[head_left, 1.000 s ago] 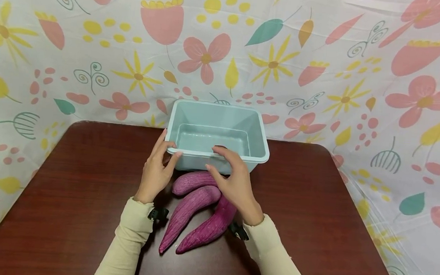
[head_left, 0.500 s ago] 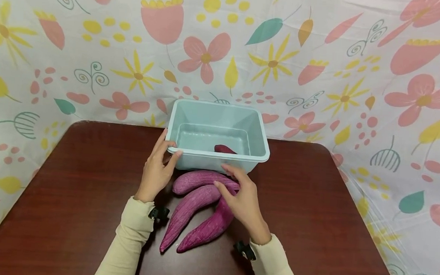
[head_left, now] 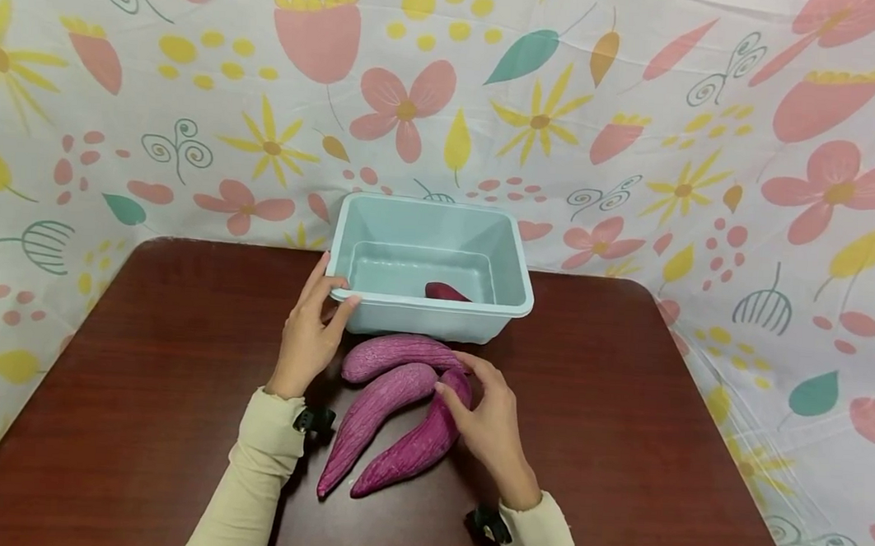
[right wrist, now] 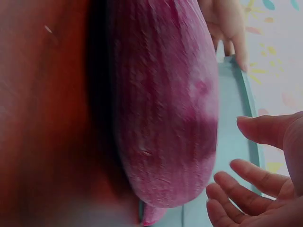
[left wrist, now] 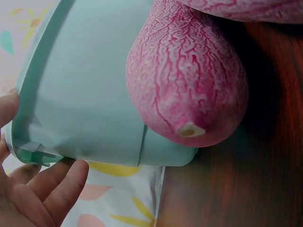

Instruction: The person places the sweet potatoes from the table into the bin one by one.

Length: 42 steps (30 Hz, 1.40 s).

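Observation:
A light blue plastic tub (head_left: 428, 315) stands at the back of the table. My left hand (head_left: 308, 332) holds its front left corner, thumb and fingers about the rim. Inside the tub, the dark end of a purple sweet potato (head_left: 445, 291) shows; the front wall hides the rest. Three more curved purple sweet potatoes lie before the tub: one crosswise (head_left: 396, 357), one slanting in the middle (head_left: 378, 422), and a darker one on the right (head_left: 421, 441). My right hand (head_left: 491, 416) hovers at the darker one's upper end, fingers spread; the right wrist view (right wrist: 255, 189) shows them relaxed and gripping nothing.
The dark reddish-brown wooden table (head_left: 621, 447) extends to both sides of the tub and sweet potatoes. A white cloth with a floral print (head_left: 624, 110) hangs behind the table and along its sides.
My right hand has drawn back from the tub's front rim and come down to the darker sweet potato. A sweet potato end has come into view inside the tub. My left hand stays put.

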Motion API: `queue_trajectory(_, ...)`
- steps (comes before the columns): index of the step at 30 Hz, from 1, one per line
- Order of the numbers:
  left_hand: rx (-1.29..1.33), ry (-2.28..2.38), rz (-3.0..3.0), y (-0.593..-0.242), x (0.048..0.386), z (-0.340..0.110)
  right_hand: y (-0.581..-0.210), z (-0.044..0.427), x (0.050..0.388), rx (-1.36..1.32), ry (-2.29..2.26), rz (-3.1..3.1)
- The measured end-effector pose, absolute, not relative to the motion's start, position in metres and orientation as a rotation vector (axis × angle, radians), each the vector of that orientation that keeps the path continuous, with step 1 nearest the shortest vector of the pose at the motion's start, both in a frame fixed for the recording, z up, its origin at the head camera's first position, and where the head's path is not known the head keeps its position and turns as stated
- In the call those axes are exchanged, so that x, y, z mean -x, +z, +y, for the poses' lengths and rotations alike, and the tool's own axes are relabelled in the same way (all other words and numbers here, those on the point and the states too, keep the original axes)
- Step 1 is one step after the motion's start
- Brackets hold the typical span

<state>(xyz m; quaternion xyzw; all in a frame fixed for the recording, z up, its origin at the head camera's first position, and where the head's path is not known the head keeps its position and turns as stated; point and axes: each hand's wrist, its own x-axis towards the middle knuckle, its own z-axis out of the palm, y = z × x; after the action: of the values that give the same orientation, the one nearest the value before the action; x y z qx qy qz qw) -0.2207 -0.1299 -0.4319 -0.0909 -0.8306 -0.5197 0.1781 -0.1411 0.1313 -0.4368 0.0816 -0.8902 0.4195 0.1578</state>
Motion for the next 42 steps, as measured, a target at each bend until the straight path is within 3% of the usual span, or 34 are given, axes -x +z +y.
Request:
queue_trajectory(21, 0.251, -1.461, -2.359, -0.431, 0.221, -0.132, -0.462, 0.123, 0.124, 0.065, 1.247, -2.632)
queue_trajectory(42, 0.265, -1.505, -2.324, -0.431, 0.221, -0.129, -0.463, 0.115, 0.124, 0.139, 1.305, -2.767)
